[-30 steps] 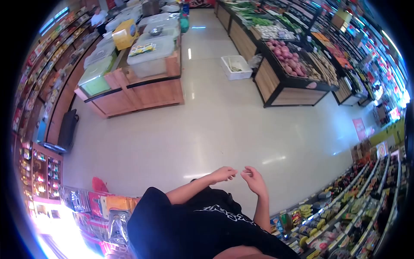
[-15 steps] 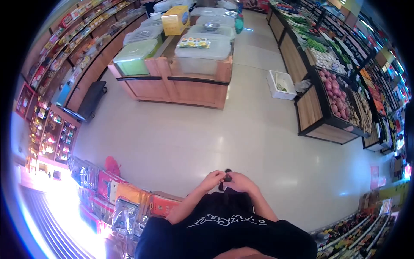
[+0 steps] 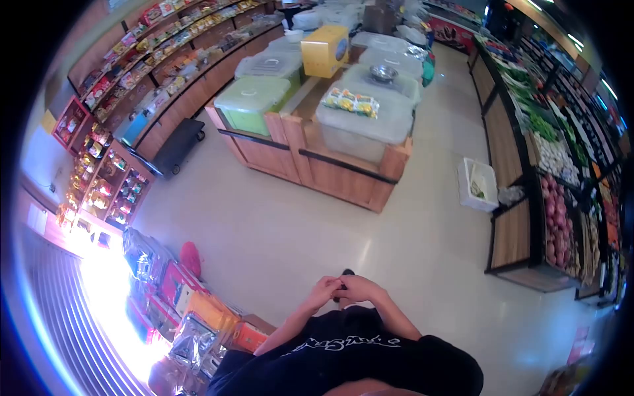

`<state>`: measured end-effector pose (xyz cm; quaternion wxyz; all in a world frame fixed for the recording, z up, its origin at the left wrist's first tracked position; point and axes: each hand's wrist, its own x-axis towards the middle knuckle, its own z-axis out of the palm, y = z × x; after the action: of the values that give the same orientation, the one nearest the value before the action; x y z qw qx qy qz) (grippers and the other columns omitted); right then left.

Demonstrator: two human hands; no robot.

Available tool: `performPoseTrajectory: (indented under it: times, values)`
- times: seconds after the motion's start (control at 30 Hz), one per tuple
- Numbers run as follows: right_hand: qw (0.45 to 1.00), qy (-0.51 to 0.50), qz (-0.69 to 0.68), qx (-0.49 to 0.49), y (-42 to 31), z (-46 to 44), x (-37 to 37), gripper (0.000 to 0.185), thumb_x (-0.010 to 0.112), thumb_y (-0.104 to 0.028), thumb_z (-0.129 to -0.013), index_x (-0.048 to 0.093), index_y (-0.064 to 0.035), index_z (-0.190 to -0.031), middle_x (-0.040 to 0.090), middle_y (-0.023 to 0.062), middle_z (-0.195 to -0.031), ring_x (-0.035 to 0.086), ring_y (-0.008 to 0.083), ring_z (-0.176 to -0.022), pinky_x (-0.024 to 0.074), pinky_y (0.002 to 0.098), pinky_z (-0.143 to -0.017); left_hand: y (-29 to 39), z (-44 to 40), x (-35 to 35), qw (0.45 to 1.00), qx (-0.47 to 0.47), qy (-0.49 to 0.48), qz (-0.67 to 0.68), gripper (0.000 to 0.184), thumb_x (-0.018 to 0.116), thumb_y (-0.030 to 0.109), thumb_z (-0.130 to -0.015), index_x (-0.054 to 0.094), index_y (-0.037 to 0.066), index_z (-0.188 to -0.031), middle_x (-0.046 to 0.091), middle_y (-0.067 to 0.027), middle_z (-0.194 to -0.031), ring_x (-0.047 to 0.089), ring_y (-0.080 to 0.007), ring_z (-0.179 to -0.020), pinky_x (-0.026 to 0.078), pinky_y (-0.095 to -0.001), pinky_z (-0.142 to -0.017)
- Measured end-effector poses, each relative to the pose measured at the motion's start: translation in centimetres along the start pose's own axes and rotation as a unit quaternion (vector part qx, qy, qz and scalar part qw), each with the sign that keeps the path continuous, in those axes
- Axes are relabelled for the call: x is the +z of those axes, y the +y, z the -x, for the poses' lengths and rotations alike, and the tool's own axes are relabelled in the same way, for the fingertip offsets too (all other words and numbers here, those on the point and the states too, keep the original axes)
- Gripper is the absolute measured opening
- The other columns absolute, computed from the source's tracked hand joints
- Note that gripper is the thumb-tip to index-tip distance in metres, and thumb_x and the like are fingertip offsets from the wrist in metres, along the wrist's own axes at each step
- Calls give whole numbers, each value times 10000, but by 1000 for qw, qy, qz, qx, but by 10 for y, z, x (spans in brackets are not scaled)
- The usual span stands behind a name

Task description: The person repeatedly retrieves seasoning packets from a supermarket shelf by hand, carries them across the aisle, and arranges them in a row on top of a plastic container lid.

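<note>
My left hand [image 3: 325,292] and my right hand [image 3: 360,289] meet in front of my black shirt [image 3: 356,353], at the lower middle of the view. The fingers of both are curled in and their tips touch or nearly touch. A small dark shape [image 3: 347,272] shows just behind and between them; whether it is in my fingers or lies below them on the floor, I cannot tell. Anything inside the fingers is hidden.
A wooden stand [image 3: 343,181] with lidded plastic tubs is ahead. To the right are a white crate [image 3: 477,185] and a vegetable display [image 3: 512,241]. Packaged goods [image 3: 211,310] hang close at my left, and a black trolley [image 3: 178,146] stands beyond.
The view has swung left, so the stand and crate sit further right. My hands, apart one second ago, have come together; since half a second ago they have hardly moved.
</note>
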<state>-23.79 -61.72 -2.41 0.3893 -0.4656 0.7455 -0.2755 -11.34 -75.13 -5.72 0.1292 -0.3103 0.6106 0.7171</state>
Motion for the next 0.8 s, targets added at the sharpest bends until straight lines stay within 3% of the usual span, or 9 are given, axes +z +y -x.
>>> performPoseTrajectory:
  times: [0.07,0.17,0.2,0.3,0.5,0.53,0.67,0.8]
  values:
    - [1000,19,-1,1,2,-25,-46,450,641,-384,-852,637,22,-1047,659,241,-1018,639,369,-926,497,413,-800,59,-13,-2,999,14,17,-32,431,539,364,-980,533,17,-1235,622,-104,-1088,597,-186,-968,483,-323,-838]
    - [997,72,23,22,31,-61,-95,515,649,-395,-850,601,29,-1138,646,245,-1089,625,378,-1008,496,399,-859,92,-64,-11,997,70,0,-43,442,529,365,-983,542,1,-1234,626,-96,-1078,595,-176,-952,481,-310,-836]
    - [996,79,42,20,38,-71,-110,530,652,-398,-850,593,31,-1156,644,245,-1099,623,379,-1022,496,398,-870,96,-80,-16,995,77,4,-69,439,507,395,-986,541,54,-1261,619,-71,-1128,588,-164,-1014,466,-309,-845]
    - [993,91,71,23,44,-92,-154,572,658,-406,-850,573,37,-1203,639,243,-1129,619,377,-1051,495,393,-893,118,-108,-21,998,61,27,-17,431,504,375,-988,541,42,-1258,622,-70,-1118,588,-162,-995,468,-309,-846]
    - [995,92,3,37,71,-130,-203,599,661,-415,-854,561,38,-1233,633,253,-1155,627,368,-1054,496,393,-892,121,-172,-11,998,-36,-40,-20,393,518,332,-978,552,30,-1228,622,-51,-1074,587,-146,-937,477,-285,-826]
    - [995,89,8,41,77,-139,-208,602,661,-418,-855,559,37,-1236,633,255,-1154,629,364,-1052,497,391,-889,126,-179,-9,999,-5,-49,-18,467,535,387,-953,551,21,-1242,627,-55,-1049,582,-134,-894,476,-270,-762]
    - [996,59,-40,59,85,-169,-236,621,664,-438,-857,554,34,-1245,635,260,-1147,637,350,-1042,502,385,-872,177,-215,-16,994,56,-89,-20,339,567,316,-962,562,27,-1138,596,-35,-1005,559,-126,-882,460,-278,-770]
    - [993,42,-62,89,102,-209,-274,643,668,-459,-854,550,33,-1251,637,239,-1158,641,343,-1028,505,382,-866,194,-292,-38,994,19,-77,-80,296,596,208,-913,557,22,-1140,596,-45,-1017,559,-134,-890,460,-282,-772]
